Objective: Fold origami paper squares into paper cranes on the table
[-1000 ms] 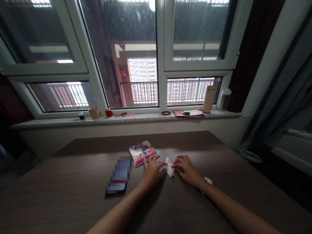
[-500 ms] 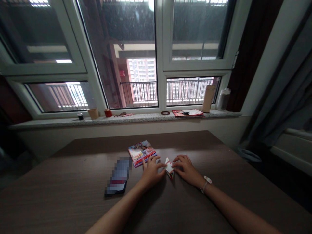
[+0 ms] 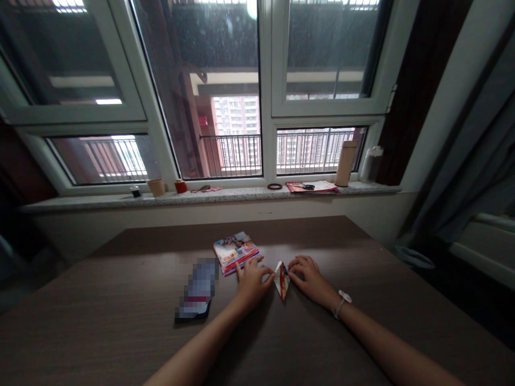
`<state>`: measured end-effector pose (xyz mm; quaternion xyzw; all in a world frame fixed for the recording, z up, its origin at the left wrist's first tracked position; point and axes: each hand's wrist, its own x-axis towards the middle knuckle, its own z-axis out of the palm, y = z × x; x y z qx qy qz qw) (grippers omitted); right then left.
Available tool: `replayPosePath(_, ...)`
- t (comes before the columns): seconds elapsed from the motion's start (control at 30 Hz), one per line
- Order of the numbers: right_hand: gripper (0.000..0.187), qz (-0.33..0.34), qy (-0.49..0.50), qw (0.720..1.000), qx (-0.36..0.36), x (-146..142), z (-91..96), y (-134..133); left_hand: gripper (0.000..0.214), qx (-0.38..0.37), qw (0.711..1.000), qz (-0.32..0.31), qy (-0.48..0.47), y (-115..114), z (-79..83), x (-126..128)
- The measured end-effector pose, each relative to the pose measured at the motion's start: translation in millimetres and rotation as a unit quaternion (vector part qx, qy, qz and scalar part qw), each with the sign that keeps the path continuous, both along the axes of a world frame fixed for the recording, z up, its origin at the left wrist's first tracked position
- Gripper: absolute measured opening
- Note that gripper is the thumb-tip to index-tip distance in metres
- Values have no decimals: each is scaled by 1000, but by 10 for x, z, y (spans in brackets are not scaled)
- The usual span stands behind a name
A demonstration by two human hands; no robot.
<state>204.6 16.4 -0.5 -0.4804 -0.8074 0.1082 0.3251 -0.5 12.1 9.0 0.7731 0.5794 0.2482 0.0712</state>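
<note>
A small piece of folded paper [image 3: 282,281], white with red and yellow print, lies between my hands above the brown table [image 3: 132,279]. It has a diamond-like outline with a point towards me. My left hand [image 3: 253,281] pinches its left corner between thumb and finger. On the opposite side, my right hand [image 3: 308,276] pinches the right corner; a white bracelet circles that wrist. Just beyond my left fingers rests a stack of colourful printed papers [image 3: 236,252], partly touched or overlapped by those fingers.
Left of my hands lies a phone [image 3: 197,289] with a blurred screen. On the windowsill [image 3: 237,195] stand a paper cup [image 3: 156,187], a red spool-like item [image 3: 181,186], a tan bottle [image 3: 346,163] and a clear bottle [image 3: 370,163]. Scissors [image 3: 308,186] lie on red-and-white papers there.
The folded paper has opened out from a narrower shape into a longer diamond, showing more red and yellow print. Both hands stay at its sides. The view has shifted slightly.
</note>
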Motion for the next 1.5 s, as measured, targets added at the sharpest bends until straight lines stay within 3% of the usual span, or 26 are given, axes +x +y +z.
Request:
replayPosePath(0.37,23,-89,-109,989,38,-145,-5,-24,8,8,999,44,1,-28,-67,145)
replayPosePath(0.57,20,-116,-119,984,62,-178,-12,-50,26,8,999,38,-11,-45,-60,132)
replayPosePath(0.73,15,-80,-96,990,67,-138,22,-88,13,1,999,34,-11,-72,-30,125)
replayPosePath(1.07,12,-32,-81,994,62,-108,87,-149,10,18,1000,23,5,-95,-9,114)
replayPosePath(1.5,13,20,-86,995,56,-59,98,-165,20,30,999,-17,20,-91,-40,54)
